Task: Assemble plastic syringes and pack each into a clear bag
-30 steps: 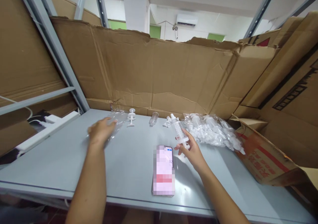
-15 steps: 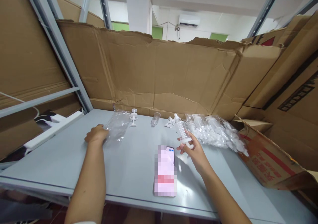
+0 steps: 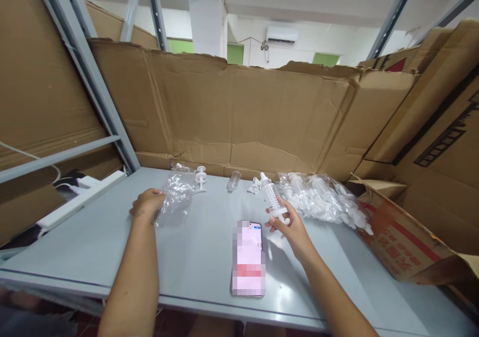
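My right hand is closed around the lower end of a clear plastic syringe, which points up and away from me above the grey table. My left hand is curled on the edge of a clear plastic bag that lies on the table at the left. Beyond the bag stand a white plunger and a short clear barrel. A few small white caps lie beside the syringe tip.
A phone lies face up between my arms. A big clear bag of white parts sits at the right by an open cardboard box. Cardboard sheets wall in the table's back and sides. A white power strip lies at the left.
My left hand came down from above the clear bag and closed on its edge, pulling it slightly. The right hand raised the syringe a little and stays by the phone.
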`<control>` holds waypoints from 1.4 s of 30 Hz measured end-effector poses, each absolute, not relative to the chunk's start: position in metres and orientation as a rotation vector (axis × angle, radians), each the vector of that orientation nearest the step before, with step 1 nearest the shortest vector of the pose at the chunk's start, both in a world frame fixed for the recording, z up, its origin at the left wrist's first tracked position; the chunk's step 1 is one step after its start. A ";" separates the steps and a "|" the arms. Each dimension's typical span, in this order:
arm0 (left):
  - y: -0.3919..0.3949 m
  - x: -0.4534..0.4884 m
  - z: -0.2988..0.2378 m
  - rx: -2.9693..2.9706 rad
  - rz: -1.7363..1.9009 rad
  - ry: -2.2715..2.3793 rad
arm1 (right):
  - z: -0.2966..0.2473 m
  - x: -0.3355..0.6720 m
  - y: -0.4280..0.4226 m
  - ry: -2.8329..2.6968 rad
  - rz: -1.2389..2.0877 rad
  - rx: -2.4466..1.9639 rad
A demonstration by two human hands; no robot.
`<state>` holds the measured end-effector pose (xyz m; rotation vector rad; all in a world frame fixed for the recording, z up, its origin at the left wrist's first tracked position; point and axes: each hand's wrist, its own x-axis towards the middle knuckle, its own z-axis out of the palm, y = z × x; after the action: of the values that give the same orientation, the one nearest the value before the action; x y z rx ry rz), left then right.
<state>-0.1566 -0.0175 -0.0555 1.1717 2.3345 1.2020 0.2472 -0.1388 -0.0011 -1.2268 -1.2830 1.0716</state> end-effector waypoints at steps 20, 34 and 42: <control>-0.048 -0.031 -0.002 1.191 2.002 1.037 | 0.006 0.243 -0.151 -1.470 1.223 -1.162; -0.076 0.031 -0.008 1.320 1.437 0.785 | -0.007 0.243 -0.152 -1.724 1.534 -1.045; -0.079 0.033 -0.008 1.389 1.398 0.697 | -0.001 0.245 -0.149 -1.530 1.522 -1.089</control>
<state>0.0330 -0.0792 -0.0082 1.3895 0.6971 1.3980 0.2448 -0.1490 -0.0007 -1.0895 -1.5303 1.5216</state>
